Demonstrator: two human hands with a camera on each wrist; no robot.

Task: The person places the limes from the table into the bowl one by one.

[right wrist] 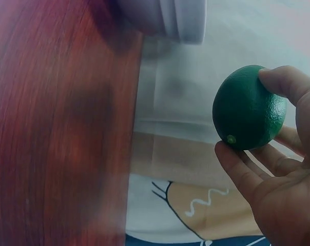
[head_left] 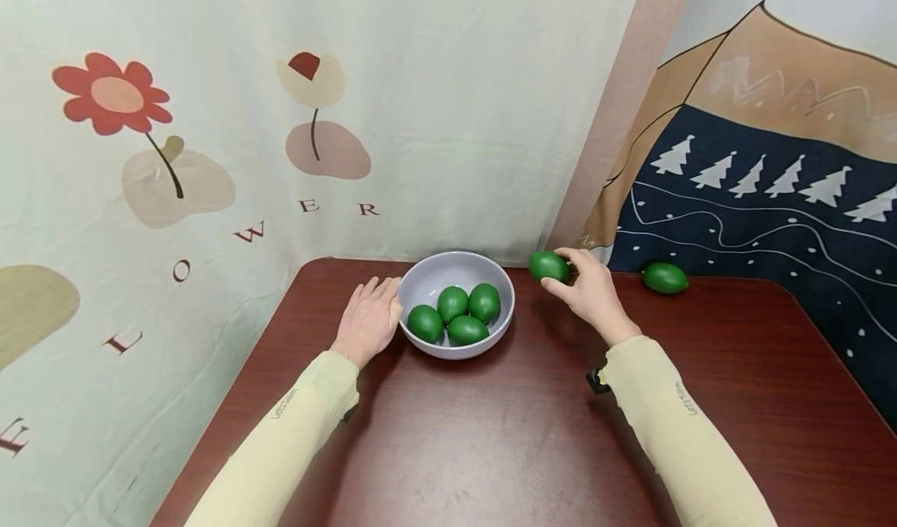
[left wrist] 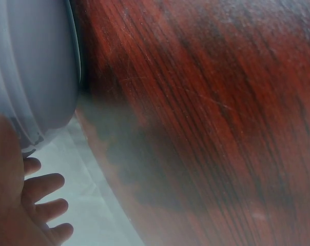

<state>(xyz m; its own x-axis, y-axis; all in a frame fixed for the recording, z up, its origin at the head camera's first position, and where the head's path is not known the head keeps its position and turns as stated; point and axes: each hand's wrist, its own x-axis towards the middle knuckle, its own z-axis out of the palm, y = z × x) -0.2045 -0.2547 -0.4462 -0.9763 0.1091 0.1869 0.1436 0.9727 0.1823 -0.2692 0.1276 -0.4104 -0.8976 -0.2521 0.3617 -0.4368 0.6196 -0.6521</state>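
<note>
A pale grey-lilac bowl [head_left: 457, 265] stands near the table's back edge, holding several glossy green limes [head_left: 467, 330]. Against the bowl's left side rests my left hand [head_left: 367, 318], its fingers extended toward the back. The left wrist view shows its spread fingertips beside the bowl wall [left wrist: 37, 61]. To the right of the bowl, my right hand [head_left: 592, 292] pinches another lime [head_left: 547, 266] between thumb and fingers. In the right wrist view this lime [right wrist: 247, 110] is held up, its small pale stem end toward the fingertips.
One more lime [head_left: 665, 278] lies at the table's back edge, right of my right hand. The dark red wooden table [head_left: 455, 433] meets a white printed curtain [head_left: 448, 122] behind and a navy, tree-patterned cloth [head_left: 743, 200] at the right.
</note>
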